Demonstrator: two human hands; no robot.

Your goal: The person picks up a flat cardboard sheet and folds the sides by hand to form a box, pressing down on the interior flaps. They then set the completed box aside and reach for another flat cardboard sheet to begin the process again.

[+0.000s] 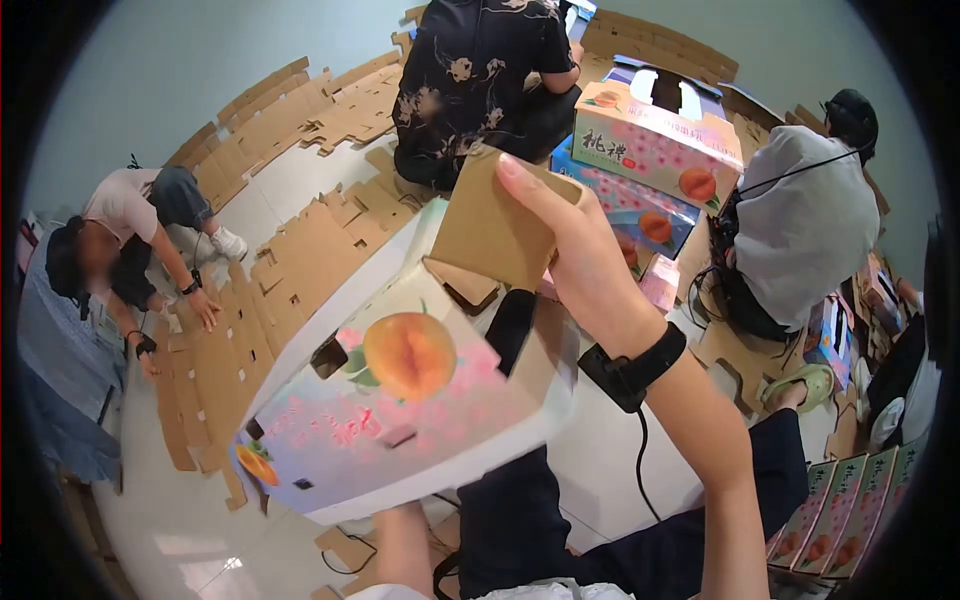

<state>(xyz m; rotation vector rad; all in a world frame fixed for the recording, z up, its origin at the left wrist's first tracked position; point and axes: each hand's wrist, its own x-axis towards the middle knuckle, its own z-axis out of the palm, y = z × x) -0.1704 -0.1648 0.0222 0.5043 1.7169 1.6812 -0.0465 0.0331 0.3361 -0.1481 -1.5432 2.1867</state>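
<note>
While the right hand [590,262] is clamped on the brown flap [492,232] of the peach carton [400,400], the left hand lies hidden beneath it, grip indeterminable; carton above the lap, judged light, bendable; hold by folded edges.

**Peach Prints and Plain Brown Card**

A carton [400,400] shows pale pink and white sides printed with an orange peach and green leaves; its raised flap [495,225] is bare brown; stacked boxes [655,150] repeat the pink peach print over blue; a black strap [632,370] bands the right wrist; flat sheets [290,110] are tan; the floor [600,460] white.
</note>
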